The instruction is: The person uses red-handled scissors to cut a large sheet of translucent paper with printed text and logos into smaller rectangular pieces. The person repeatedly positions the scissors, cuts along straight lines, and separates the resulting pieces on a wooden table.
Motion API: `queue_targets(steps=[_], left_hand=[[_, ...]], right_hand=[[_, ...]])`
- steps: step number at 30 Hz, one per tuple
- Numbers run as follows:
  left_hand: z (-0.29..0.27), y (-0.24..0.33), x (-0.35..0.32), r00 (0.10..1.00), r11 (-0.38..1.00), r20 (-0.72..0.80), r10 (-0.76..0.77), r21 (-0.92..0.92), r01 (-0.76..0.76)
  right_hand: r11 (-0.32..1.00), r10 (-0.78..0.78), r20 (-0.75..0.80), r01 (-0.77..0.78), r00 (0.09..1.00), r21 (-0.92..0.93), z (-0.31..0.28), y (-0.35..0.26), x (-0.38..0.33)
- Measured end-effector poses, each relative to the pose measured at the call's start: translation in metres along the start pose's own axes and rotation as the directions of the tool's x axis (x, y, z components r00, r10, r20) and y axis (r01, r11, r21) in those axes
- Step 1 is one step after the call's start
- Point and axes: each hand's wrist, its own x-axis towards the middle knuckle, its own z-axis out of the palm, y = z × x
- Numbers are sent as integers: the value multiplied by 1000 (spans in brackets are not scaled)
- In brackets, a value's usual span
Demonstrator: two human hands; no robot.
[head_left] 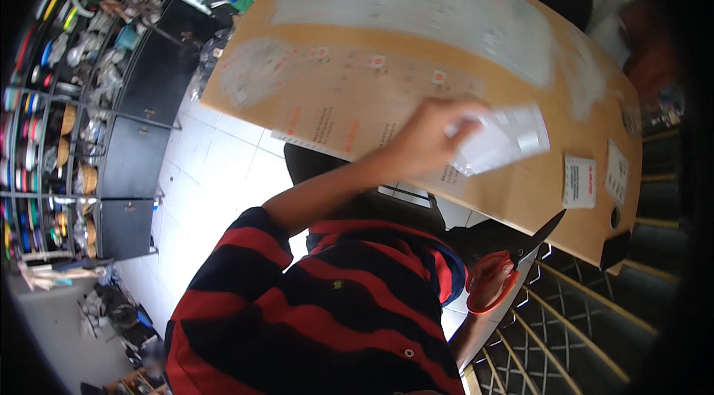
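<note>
The left hand [428, 138] is closed on a white paper slip [502, 138], held above the wooden table [520, 194] — over its near edge. The right hand [487, 283] grips red-handled scissors [513, 261] — fingers through the loops, blades nearly closed, pointing toward the table. Two small cards [595, 179] lie on the table's right end.

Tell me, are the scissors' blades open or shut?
Shut: the scissors in the right hand show one single dark point.
</note>
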Motion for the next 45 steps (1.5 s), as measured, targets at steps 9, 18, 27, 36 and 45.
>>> queue_targets(steps=[9,18,27,36,45], left_hand=[[-275,-44,-70,698,829,-672,-248,225,511],[-234,-71,-85,855,210,-514,69,845,492],[-17,-26,-68,982,568,108,-154,823,-2],[3,-8,-62,896,753,416,-155,637,-166],[6,-23,-86,950,869,310,37,459,-184]], right_hand=[[905,-115,139,161,984,-393,25,-20,18],[912,-4,227,97,974,-398,52,-36,23],[957,178,248,-109,952,-268,40,-37,11],[891,384,324,-255,865,-375,18,-53,-25],[856,415,359,-225,836,-466,13,-52,-30]])
